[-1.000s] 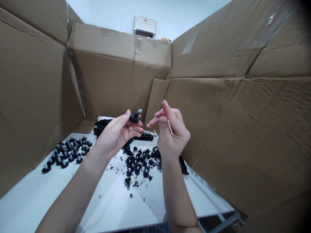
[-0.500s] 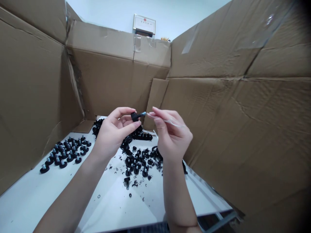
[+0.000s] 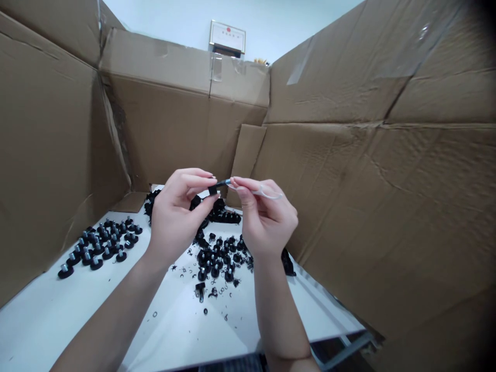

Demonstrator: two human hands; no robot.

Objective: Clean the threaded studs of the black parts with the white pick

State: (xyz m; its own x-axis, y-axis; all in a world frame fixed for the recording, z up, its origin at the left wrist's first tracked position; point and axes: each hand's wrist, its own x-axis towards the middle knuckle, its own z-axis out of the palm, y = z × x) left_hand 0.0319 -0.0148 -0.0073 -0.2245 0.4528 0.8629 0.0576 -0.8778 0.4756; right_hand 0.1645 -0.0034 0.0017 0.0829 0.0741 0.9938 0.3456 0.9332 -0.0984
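My left hand (image 3: 175, 212) is closed, its thumb and fingers pinching the black head of a black-headed bolt (image 3: 213, 190). The bolt's metal shank points right. My right hand (image 3: 270, 222) is closed too, holding a thin white tool with a looped end (image 3: 274, 195); its exact kind cannot be made out. The right fingertips meet the tip of the shank, and whatever lies between them is hidden. Below the hands, a cluster of black-headed bolts (image 3: 216, 258) lies on the white table (image 3: 174, 325).
Several rows of bolts (image 3: 101, 240) stand heads down at the left. Small black rings and scraps (image 3: 222, 292) are scattered in front of the middle cluster. A heap of black parts (image 3: 225, 217) sits behind the hands. Cardboard walls (image 3: 166, 124) enclose the back and both sides.
My two hands have come together, the right one moving left until its fingertips reach the bolt's tip. The white tool's loop now shows more openly. The view has shifted slightly.
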